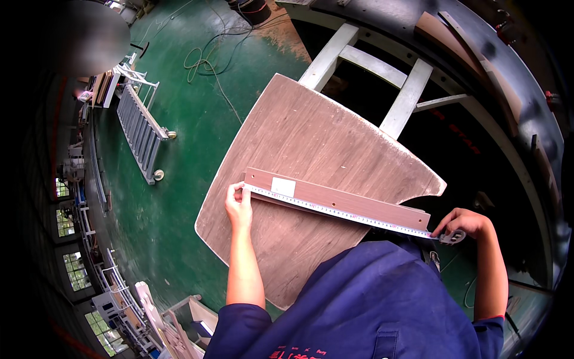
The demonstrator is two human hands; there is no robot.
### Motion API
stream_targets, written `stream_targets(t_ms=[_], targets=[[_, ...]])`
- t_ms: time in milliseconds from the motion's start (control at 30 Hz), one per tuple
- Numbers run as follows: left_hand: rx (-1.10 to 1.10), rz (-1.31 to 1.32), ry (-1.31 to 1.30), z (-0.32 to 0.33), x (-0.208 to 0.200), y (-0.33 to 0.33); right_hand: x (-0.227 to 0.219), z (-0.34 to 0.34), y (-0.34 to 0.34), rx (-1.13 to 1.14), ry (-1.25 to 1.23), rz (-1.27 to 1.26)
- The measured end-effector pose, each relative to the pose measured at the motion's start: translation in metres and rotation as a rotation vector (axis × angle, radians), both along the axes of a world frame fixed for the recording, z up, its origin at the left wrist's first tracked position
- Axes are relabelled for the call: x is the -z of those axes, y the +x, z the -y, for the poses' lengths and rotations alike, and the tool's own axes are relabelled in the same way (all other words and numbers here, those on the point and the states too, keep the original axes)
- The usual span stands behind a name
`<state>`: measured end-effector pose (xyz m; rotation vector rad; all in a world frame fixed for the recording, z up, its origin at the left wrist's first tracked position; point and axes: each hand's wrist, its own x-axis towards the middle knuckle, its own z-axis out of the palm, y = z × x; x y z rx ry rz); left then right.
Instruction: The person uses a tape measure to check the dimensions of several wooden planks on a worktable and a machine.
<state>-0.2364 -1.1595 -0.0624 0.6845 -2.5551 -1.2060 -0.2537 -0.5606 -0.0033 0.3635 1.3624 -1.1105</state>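
A long brown wood-grain strip [359,204] with small drilled holes and a white label [283,187] lies across a wood-grain board [293,131]. Along the strip's near edge stretches a white tape measure blade [335,211]. My left hand [238,203] is closed in a pinch on the blade's end at the strip's left end. Beyond the strip's right end, my right hand [463,223] grips the tape measure, whose case [453,237] shows below the fingers. Another piece seems to lie under the strip, mostly hidden by it.
A pale metal frame [382,66] adjoins the board's far side, by a dark machine table [478,36] with loose strips on it. A wheeled roller rack [140,131] stands on the green floor at left. Hoses [203,64] lie beyond; a bucket [254,11] stands at the back.
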Motion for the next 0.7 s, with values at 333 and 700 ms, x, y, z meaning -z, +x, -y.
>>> stream_targets(t_ms=[333, 700], targets=[[-0.114, 0.022, 0.129, 0.003, 0.002, -0.004, 0.001, 0.002, 0.0, -0.008, -0.008, -0.012], [-0.093, 0.107, 0.163, 0.018, 0.006, -0.005, 0.011, -0.005, 0.003, -0.09, -0.08, -0.111]])
